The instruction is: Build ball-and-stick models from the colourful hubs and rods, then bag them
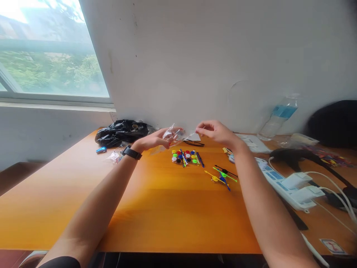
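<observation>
Both my arms reach out over an orange table (167,208). My left hand (156,139), with a black watch on its wrist, is closed on a small clear plastic bag (173,137) that has something reddish inside. My right hand (214,132) pinches the other end of that bag, held above the table near the wall. Below the hands lies a cluster of small coloured round pieces and thin sticks (186,157). A few assembled pieces with long coloured arms (223,175) lie a little to the right of it.
A crumpled black plastic bag (121,132) and small clear packets (114,157) lie at the back left. A white power strip (290,186) with plugs and cables, a water bottle (279,116), papers and dark objects fill the right side. A window is at the upper left.
</observation>
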The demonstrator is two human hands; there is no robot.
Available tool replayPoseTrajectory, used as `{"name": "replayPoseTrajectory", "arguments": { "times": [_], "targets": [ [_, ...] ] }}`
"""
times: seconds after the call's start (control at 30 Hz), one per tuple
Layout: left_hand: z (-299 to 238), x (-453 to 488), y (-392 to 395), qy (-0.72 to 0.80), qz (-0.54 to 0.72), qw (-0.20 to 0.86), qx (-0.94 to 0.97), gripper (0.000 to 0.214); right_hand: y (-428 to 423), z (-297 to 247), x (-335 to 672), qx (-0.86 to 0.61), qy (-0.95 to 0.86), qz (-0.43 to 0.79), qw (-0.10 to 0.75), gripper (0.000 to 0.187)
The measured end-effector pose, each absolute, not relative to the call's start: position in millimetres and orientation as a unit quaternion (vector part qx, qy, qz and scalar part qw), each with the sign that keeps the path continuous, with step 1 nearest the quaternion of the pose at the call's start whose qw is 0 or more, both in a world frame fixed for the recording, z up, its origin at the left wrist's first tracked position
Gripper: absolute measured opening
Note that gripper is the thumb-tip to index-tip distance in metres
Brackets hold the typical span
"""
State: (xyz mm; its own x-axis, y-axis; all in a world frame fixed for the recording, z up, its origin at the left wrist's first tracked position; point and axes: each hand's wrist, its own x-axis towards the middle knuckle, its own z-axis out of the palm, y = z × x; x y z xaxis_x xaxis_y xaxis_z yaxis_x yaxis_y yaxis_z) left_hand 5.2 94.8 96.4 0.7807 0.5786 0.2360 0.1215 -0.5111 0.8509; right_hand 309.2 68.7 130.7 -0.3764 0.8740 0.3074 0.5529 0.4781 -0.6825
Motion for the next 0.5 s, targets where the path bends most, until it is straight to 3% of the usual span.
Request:
{"name": "replayPoseTrajectory", "arguments": {
  "times": [0.17, 0.23, 0.33, 0.5],
  "targets": [
    [94.1, 1.2, 99.9, 0.235, 0.241, 0.481, 0.809, 0.092, 89.4, 110.4, 363.1, -0.572, -0.765, 0.279, -0.096, 0.061],
    [93.0, 1.2, 100.1, 0.246, 0.240, 0.467, 0.815, 0.091, 98.0, 96.2, 371.5, -0.609, -0.707, 0.294, -0.207, 0.067],
    [92.2, 2.4, 98.5, 0.248, 0.234, 0.460, 0.820, 0.088, 108.3, 76.8, 372.0, -0.603, -0.687, 0.317, -0.253, 0.062],
    [91.3, 3.1, 98.6, 0.251, 0.220, 0.467, 0.819, 0.088, 118.0, 56.3, 368.5, -0.584, -0.675, 0.371, -0.257, 0.056]
  ]
}}
